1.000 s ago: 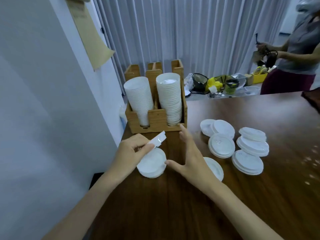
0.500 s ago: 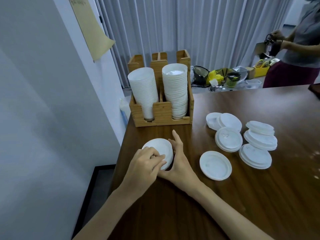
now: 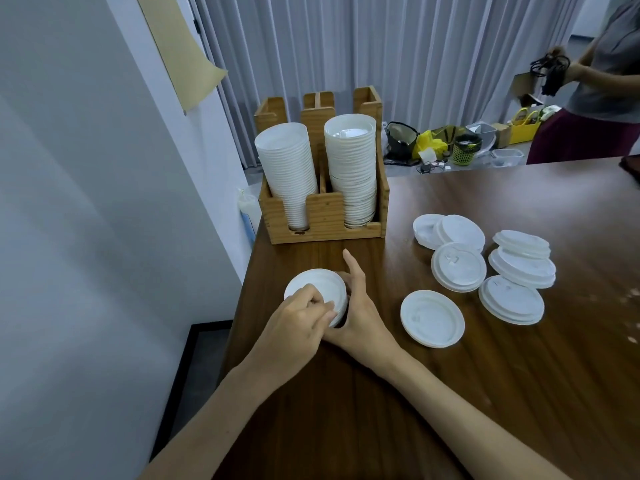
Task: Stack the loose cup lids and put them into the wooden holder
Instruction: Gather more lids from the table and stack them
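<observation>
A small stack of white cup lids [image 3: 320, 285] sits near the table's left edge. My left hand [image 3: 294, 329] grips it from the near side, fingertips curled on its top. My right hand [image 3: 360, 313] cups its right side, thumb under the rim and index finger pointing away. The wooden holder [image 3: 325, 216] stands beyond, with a tall stack of cups [image 3: 287, 171] in its left slot and a tall stack of lids [image 3: 351, 168] in its right slot. One loose lid [image 3: 432, 318] lies to the right; several more loose lids [image 3: 485, 268] lie farther right.
The dark wooden table [image 3: 450, 393] ends at its left edge beside a white wall [image 3: 86, 237]. A person [image 3: 602, 81] stands at the far right holding a dark item. Bags and baskets [image 3: 450, 143] lie on the floor behind the table.
My left hand set its tilted lid flat onto the stack and now grips it. My right hand closed in from the single lid to cup the stack's right side.
</observation>
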